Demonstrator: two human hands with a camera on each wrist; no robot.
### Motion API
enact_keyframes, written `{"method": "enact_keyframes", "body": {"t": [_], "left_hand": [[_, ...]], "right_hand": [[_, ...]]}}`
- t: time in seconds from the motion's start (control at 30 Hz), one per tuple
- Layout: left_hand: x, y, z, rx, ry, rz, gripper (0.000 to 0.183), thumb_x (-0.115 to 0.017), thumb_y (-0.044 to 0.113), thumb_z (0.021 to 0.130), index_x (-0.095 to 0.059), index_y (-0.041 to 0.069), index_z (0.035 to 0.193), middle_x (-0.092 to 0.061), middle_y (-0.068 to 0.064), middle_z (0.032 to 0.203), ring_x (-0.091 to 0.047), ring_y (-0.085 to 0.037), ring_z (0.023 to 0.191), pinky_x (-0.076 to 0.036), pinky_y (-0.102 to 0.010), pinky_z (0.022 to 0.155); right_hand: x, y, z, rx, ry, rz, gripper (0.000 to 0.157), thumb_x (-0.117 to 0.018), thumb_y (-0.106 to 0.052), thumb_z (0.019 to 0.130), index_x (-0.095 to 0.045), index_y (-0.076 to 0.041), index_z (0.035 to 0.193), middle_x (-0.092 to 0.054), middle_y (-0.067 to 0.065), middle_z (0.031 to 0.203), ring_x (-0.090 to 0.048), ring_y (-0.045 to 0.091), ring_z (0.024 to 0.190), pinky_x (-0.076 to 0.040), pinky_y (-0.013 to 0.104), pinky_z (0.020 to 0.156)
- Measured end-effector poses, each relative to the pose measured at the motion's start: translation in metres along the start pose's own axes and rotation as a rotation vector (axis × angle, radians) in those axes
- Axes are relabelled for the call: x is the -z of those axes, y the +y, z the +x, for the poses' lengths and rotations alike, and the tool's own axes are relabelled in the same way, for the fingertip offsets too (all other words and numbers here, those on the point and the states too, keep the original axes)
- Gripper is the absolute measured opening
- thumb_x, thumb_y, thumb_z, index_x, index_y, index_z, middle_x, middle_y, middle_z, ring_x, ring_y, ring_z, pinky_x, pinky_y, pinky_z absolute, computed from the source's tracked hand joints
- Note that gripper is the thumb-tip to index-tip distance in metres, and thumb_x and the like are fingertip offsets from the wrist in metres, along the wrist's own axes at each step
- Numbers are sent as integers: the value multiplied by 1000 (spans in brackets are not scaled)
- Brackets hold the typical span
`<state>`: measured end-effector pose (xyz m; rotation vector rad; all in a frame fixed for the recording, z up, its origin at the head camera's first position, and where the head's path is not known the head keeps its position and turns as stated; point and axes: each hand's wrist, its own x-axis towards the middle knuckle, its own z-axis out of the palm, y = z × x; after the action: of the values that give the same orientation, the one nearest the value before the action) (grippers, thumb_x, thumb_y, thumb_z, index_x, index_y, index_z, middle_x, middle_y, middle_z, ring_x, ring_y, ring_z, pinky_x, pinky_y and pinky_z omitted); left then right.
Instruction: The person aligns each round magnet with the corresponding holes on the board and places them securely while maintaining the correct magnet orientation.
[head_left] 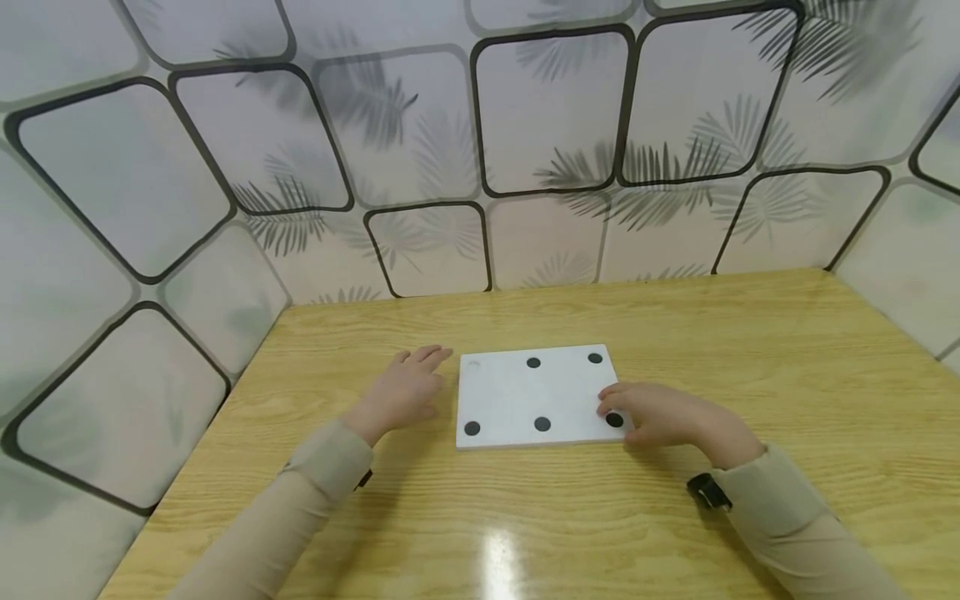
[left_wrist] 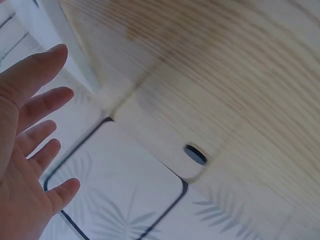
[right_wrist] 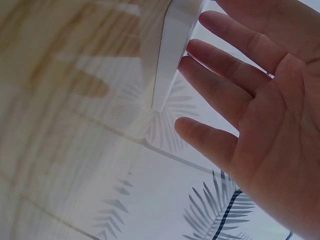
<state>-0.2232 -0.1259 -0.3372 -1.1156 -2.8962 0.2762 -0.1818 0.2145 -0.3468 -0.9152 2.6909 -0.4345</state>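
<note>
A flat white board (head_left: 502, 396) lies on the table with several black discs along its two long sides, and its far left corner shows only a faint round mark (head_left: 473, 363). My left hand (head_left: 403, 387) hovers just left of the board, fingers spread and holding nothing. A lone dark disc (left_wrist: 195, 155) shows beyond that hand's fingers in the left wrist view, but not in the head view. My right hand (head_left: 663, 414) is at the board's right edge, fingertips over it beside the near right disc (head_left: 614, 420). In the right wrist view its fingers are loosely extended by the board's side.
The light wood table (head_left: 525, 500) carries the board near its middle. Behind it and along both sides stand pale walls (head_left: 555, 108) patterned with dark rounded frames and leaves. Light glares off the tabletop in front of the board.
</note>
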Motion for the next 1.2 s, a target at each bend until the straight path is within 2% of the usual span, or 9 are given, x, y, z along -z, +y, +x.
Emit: {"method": "enact_keyframes", "body": {"t": [0.2, 0.37, 0.53, 0.63, 0.73, 0.87, 1.07, 1.2], "left_hand": [[-6, -18, -9, 64, 12, 9, 24, -73, 28, 71, -66, 9, 83, -34, -14, 136, -28, -31, 124, -33, -54, 91], [-10, -28, -15, 103, -8, 14, 21, -73, 28, 72, -65, 9, 78, -33, -14, 137, -27, -31, 124, -33, -54, 91], [-13, -35, -19, 123, 2, 9, 23, -74, 26, 71, -66, 7, 83, -34, -16, 136, -28, -33, 124, -34, -55, 90], [-15, -39, -20, 145, 2, 6, 22, -74, 26, 70, -66, 8, 79, -35, -16, 135, -28, -34, 124, -33, -55, 90], [-16, -44, -21, 178, -5, -26, 19, -74, 24, 70, -61, 11, 69, -35, -17, 135, -27, -35, 124, -31, -57, 91], [-17, -51, -22, 233, -38, -56, 20, -72, 22, 73, -57, 13, 63, -33, -19, 136, -26, -36, 124, -29, -59, 92], [-16, -58, -21, 296, -118, -47, 15, -68, 22, 78, -64, 8, 74, -32, -20, 136, -26, -37, 123, -30, -60, 91], [-14, -60, -20, 311, -158, -75, 20, -65, 22, 80, -65, 4, 90, -30, -21, 136, -24, -38, 124, -28, -61, 91]], "right_hand": [[-1, 1, 0, 6, 3, -5, 35, -65, -1, 71, -60, -2, 106, -48, 19, 123, -44, 36, 112, -36, 48, 92], [0, 0, 0, 11, 4, -9, 34, -66, -1, 72, -60, -3, 106, -48, 19, 123, -44, 36, 112, -37, 48, 91], [0, 0, 0, 2, 1, -12, 33, -66, -1, 72, -61, -3, 105, -48, 19, 123, -44, 36, 112, -36, 48, 92], [0, 1, 0, 3, 3, -9, 34, -67, -1, 72, -61, -2, 105, -48, 19, 122, -44, 36, 112, -36, 49, 92], [-1, 1, 0, 6, 7, -7, 34, -66, -1, 72, -61, -2, 105, -48, 19, 122, -44, 36, 112, -36, 49, 92], [-1, 1, 0, 14, 13, -14, 34, -66, 0, 71, -61, -2, 105, -48, 19, 122, -44, 36, 112, -36, 48, 92], [0, 1, 0, 24, 14, -16, 34, -65, 0, 71, -61, -2, 105, -49, 19, 121, -45, 36, 111, -37, 48, 91], [0, 2, 0, 12, 10, -5, 34, -64, 1, 71, -61, -1, 105, -48, 20, 122, -44, 36, 111, -36, 48, 92]]}}
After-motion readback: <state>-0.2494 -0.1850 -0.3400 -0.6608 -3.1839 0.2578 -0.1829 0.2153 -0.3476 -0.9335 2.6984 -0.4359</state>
